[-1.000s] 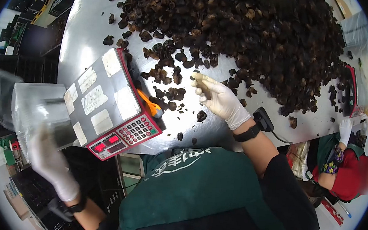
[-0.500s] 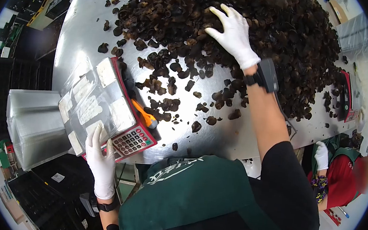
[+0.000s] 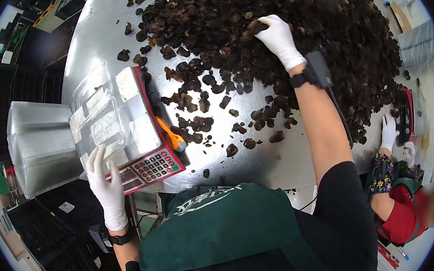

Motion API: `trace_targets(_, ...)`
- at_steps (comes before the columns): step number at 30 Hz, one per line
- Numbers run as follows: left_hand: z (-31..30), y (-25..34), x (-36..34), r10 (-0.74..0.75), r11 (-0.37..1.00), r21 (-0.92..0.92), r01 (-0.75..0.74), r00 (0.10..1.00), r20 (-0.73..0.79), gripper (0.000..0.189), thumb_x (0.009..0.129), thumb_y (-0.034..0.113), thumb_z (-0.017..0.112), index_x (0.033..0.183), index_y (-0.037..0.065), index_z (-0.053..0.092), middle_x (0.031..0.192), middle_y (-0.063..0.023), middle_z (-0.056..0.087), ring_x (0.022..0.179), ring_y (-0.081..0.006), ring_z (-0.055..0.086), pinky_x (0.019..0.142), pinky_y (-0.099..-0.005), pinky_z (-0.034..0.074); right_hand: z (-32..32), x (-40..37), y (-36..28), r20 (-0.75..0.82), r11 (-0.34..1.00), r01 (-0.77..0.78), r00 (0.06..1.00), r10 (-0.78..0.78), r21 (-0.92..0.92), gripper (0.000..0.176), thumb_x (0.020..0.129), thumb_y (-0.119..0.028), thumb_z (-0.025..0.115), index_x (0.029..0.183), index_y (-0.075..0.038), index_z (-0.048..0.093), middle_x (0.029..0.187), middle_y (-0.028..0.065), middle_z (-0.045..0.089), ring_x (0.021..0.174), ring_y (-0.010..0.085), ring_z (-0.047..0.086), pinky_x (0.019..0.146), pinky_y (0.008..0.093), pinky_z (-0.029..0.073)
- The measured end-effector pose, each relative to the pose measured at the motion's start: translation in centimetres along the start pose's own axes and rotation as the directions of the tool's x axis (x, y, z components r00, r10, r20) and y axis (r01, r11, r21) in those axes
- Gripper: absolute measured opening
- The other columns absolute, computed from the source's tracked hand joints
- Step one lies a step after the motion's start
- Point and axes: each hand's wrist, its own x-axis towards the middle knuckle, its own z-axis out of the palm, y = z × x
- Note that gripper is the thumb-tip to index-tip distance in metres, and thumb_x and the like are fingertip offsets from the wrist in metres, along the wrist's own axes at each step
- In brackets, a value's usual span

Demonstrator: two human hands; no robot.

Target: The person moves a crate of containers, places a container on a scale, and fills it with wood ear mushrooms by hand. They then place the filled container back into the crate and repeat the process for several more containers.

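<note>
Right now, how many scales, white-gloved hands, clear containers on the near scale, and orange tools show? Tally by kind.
Red-edged scales: 2 (near scale, far-right scale)
White-gloved hands: 4 (left hand, right hand, co-worker's one hand and other hand)
Clear container on the near scale: 1
Orange tool: 1
Total: 8

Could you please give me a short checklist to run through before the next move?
1. Clear container on the scale: ok.
2. Left hand away from the container: not ok, fingers at its near edge.
3. Right hand at the dark pieces: ok.
4. Amount in its fingers: cannot tell.
5. Scale readout: cannot tell, no legible digits.
6. Co-worker's hands apart from yours: ok.
</note>
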Motion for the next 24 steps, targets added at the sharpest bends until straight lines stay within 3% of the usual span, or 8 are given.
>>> trace_targets(2, -0.4, -1.7, -0.3, -0.052, 0.999, 0.008, 0.053, 0.996, -0.07, 0.039, 0.09, -0.003, 0.063, 0.128, 0.004, 0.063, 0.128, -0.0157, 0.06, 0.12, -0.0331, 0.058, 0.107, -0.0416, 0.041, -0.4, 0.3, -0.2, 0.172, 0.871, -0.221, 0.972, 0.16, 0.439, 0.029, 0.084, -0.03, 0.075, 0.102, -0.007, 0.075, 0.097, 0.0055, 0.073, 0.084, 0.0159, 0.069, 0.071, 0.0312, 0.053)
trace_targets(3, -0.5, -2.2, -0.3, -0.058, 0.998, -0.005, 0.058, 0.993, -0.107, 0.034, 0.09, -0.002, 0.062, 0.124, 0.004, 0.065, 0.126, -0.0151, 0.062, 0.119, -0.0321, 0.058, 0.108, -0.0423, 0.041, -3.6, -0.4, -3.8, 0.388, 0.682, -0.509, 0.857, 0.34, 0.525, 0.029, 0.089, -0.033, 0.073, 0.105, -0.009, 0.074, 0.093, 0.0025, 0.074, 0.08, 0.0081, 0.068, 0.058, 0.0257, 0.047)
trace_targets(7, 0.0, -4.1, -0.6, 0.027, 0.997, 0.078, -0.023, 0.998, -0.048, 0.021, 0.092, 0.001, 0.06, 0.11, 0.004, 0.07, 0.116, -0.0117, 0.067, 0.116, -0.0283, 0.061, 0.112, -0.0458, 0.037, -3.3, -2.3, -6.2, 0.644, 0.064, -0.667, 0.737, 0.207, 0.743, 0.022, 0.095, -0.025, 0.066, 0.111, -0.01, 0.071, 0.095, 0.0, 0.075, 0.075, 0.008, 0.07, 0.045, 0.0188, 0.039)
trace_targets(10, 1.0, -2.1, -0.7, 0.014, 0.999, -0.03, -0.016, 0.999, -0.048, 0.02, 0.088, -0.002, 0.064, 0.106, 0.006, 0.07, 0.109, -0.0082, 0.069, 0.111, -0.0257, 0.063, 0.116, -0.0492, 0.033, -2.9, -3.7, -9.6, 0.725, -0.142, -0.716, 0.688, 0.022, 0.684, 0.024, 0.098, -0.024, 0.063, 0.111, -0.006, 0.071, 0.098, 0.0033, 0.075, 0.076, 0.011, 0.073, 0.041, 0.0164, 0.038)
trace_targets(12, 1.6, -0.9, -0.8, 0.018, 0.998, -0.058, -0.021, 0.999, -0.038, 0.022, 0.087, -0.002, 0.066, 0.106, 0.007, 0.07, 0.108, -0.0091, 0.069, 0.109, -0.0271, 0.064, 0.113, -0.0481, 0.035, -1.9, -4.5, -11.1, 0.745, -0.079, -0.746, 0.665, -0.045, 0.661, 0.033, 0.1, -0.028, 0.059, 0.123, -0.005, 0.067, 0.111, 0.0025, 0.072, 0.081, 0.0093, 0.07, 0.043, 0.014, 0.042)
trace_targets(19, 3.2, 5.1, 0.6, 0.033, 0.961, -0.273, -0.046, 0.998, -0.054, 0.028, 0.086, 0.001, 0.067, 0.114, 0.007, 0.07, 0.111, -0.0118, 0.068, 0.106, -0.0297, 0.064, 0.1, -0.0429, 0.046, -1.7, -5.3, -19.3, 0.771, -0.081, -0.797, 0.6, -0.212, 0.598, 0.033, 0.102, -0.025, 0.056, 0.123, -0.001, 0.064, 0.109, 0.0118, 0.072, 0.085, 0.0212, 0.074, 0.044, 0.0184, 0.049)
trace_targets(23, 2.7, 7.1, 3.0, -0.045, 0.884, -0.466, -0.027, 0.989, -0.142, 0.029, 0.084, -0.003, 0.071, 0.112, 0.004, 0.071, 0.102, -0.0096, 0.071, 0.095, -0.0207, 0.066, 0.084, -0.0308, 0.05, -1.9, -6.0, -22.6, 0.791, -0.027, -0.843, 0.514, -0.331, 0.536, 0.034, 0.099, -0.022, 0.059, 0.122, 0.002, 0.064, 0.109, 0.0115, 0.072, 0.09, 0.0212, 0.073, 0.077, 0.0334, 0.061)
trace_targets(24, 2.4, 7.7, 3.7, -0.067, 0.867, -0.497, -0.037, 0.98, -0.19, 0.029, 0.083, -0.002, 0.074, 0.11, 0.005, 0.072, 0.099, -0.0081, 0.073, 0.087, -0.0161, 0.066, 0.078, -0.0284, 0.05, -0.3, -6.4, -22.4, 0.706, -0.124, -0.83, 0.533, -0.466, 0.544, 0.033, 0.098, -0.021, 0.06, 0.121, 0.002, 0.064, 0.11, 0.0112, 0.071, 0.091, 0.021, 0.073, 0.076, 0.0332, 0.061)
